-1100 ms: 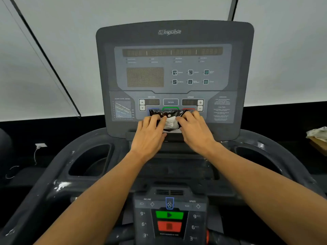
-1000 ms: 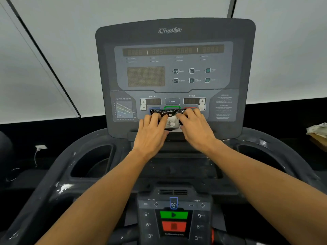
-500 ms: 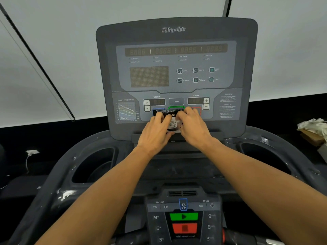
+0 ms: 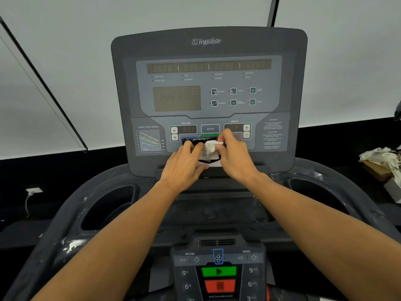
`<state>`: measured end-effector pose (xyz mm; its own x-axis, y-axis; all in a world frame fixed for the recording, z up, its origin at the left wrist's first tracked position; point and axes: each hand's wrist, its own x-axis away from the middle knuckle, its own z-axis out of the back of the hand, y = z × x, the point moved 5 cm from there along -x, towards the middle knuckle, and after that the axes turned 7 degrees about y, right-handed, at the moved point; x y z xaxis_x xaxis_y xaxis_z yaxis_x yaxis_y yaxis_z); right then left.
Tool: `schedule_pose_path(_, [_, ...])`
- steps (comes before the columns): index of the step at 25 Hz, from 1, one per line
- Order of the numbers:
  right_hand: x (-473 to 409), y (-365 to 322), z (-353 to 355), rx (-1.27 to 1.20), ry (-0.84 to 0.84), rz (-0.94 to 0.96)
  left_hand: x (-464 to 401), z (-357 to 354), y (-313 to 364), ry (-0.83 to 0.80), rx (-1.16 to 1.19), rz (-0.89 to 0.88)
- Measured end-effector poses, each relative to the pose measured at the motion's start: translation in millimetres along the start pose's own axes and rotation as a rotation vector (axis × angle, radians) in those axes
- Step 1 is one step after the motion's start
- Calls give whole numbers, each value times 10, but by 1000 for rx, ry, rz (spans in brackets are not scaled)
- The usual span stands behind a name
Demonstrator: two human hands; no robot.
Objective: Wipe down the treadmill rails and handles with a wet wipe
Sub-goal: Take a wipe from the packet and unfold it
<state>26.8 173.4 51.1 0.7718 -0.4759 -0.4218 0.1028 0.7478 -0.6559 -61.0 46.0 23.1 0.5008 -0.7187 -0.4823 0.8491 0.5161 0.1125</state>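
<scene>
While the left hand [image 4: 184, 161] pins a dark wipe packet [image 4: 204, 148] against the treadmill console [image 4: 208, 51] above its ledge, the right hand [image 4: 234, 157] pinches a white wet wipe [image 4: 211, 146] sticking out of the packet's top.

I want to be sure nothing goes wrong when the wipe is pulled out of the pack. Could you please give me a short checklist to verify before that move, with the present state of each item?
1. Wet wipe pack held steady: ok, the left hand presses it against the console.
2. Wipe exposed: ok, white material shows at the opening.
3. Right hand grip on the wipe: ok, fingertips pinch it.
4. Wipe fully free of the pack: not ok, still partly inside.
5. Console buttons behind the pack unpressed: cannot tell, they are hidden.
6. Displays dark: ok, no lit digits.
</scene>
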Motion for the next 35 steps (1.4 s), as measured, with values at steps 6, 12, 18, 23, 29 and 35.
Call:
schedule_pose_path(6, [-69, 15, 230, -214, 113, -78, -38, 7, 2, -21, -42, -29])
schedule_pose_path(12, [-55, 23, 553, -418, 190, -165, -124, 57, 99, 24, 8, -4])
schedule_pose_path(18, [-17, 11, 804, -409, 206, -165, -320, 54, 217, -12, -169, 103])
schedule_pose_path(23, [8, -10, 797, -442, 175, -174, -446, 236, 391, -28, 280, 285])
schedule_pose_path(29, [16, 46, 1038, -427, 255, -234, -565, 791, 860, 28, 966, 307])
schedule_pose_path(35, [267, -192, 1319, -457, 294, -268, -534, 959, 1146, 76, 839, 212])
